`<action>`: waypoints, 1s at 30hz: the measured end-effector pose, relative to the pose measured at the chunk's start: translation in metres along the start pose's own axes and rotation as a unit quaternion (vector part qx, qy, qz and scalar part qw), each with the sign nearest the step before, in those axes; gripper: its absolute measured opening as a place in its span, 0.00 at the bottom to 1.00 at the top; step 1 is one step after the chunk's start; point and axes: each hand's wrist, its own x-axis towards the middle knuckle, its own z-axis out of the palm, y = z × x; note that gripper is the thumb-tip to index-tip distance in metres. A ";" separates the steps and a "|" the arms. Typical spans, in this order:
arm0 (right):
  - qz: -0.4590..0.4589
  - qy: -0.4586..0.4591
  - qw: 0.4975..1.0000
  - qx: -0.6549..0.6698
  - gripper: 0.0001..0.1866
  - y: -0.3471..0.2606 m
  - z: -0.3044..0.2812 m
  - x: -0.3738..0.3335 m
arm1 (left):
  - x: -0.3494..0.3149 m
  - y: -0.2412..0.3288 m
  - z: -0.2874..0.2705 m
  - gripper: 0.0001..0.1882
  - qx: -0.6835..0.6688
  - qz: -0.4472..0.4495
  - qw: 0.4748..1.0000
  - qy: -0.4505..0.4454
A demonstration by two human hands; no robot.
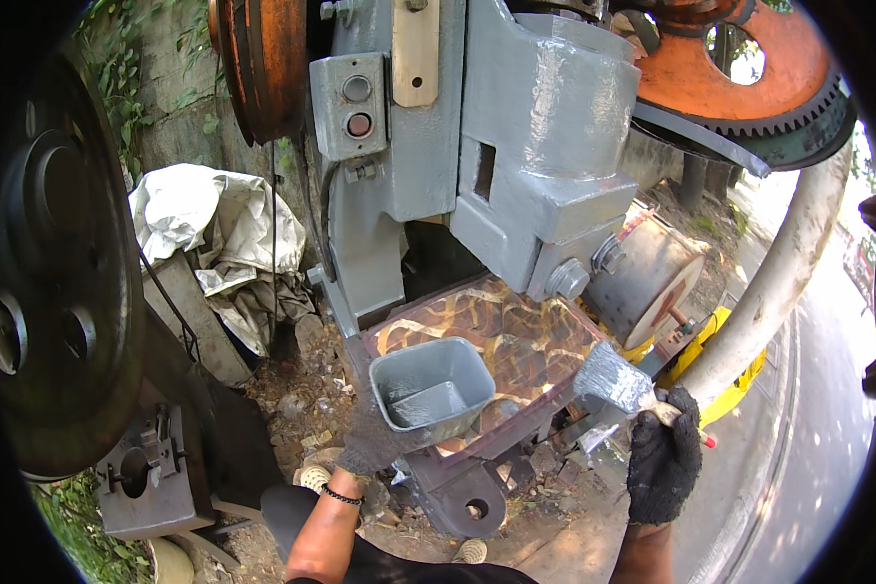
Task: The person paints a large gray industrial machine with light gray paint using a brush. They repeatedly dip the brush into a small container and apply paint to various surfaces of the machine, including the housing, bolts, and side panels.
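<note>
My right hand, in a dark knit glove, grips a paintbrush by its pale handle with a red end. Grey paint coats the brush's wide head, which points up and left, near the right edge of the patterned sheet. My left hand, in a grey glove, holds the left side of a rectangular grey paint container; its fingers are partly hidden. Grey paint lies in the bottom of that container. Beneath it, a brown and yellow patterned sheet covers the machine's bed. The grey-painted machine body rises beyond, glossy in places.
An orange toothed wheel is at the upper right, above a pale slanting pole. A dark flywheel fills the left. A control box with two buttons sits on the machine. Silvery sheeting and a rusty motor-like cylinder flank it.
</note>
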 end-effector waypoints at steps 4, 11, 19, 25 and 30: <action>-0.006 0.022 1.000 0.009 0.21 0.002 -0.002 0.001 | -0.012 0.005 0.010 0.58 -0.085 0.024 0.995 0.045; 0.006 0.090 0.995 -0.030 0.14 -0.003 -0.015 -0.018 | -0.015 0.002 0.010 0.55 -0.004 0.001 0.999 0.054; -0.002 0.148 0.985 -0.086 0.16 -0.017 -0.040 -0.034 | -0.014 0.012 0.020 0.57 -0.008 -0.014 0.998 0.055; -0.124 0.189 0.916 -0.332 0.13 -0.010 -0.073 -0.034 | -0.013 0.026 0.019 0.58 0.108 -0.082 0.990 0.035; -0.176 0.097 0.844 -0.497 0.20 -0.010 -0.082 -0.020 | -0.019 0.017 0.021 0.57 0.025 -0.035 0.998 0.052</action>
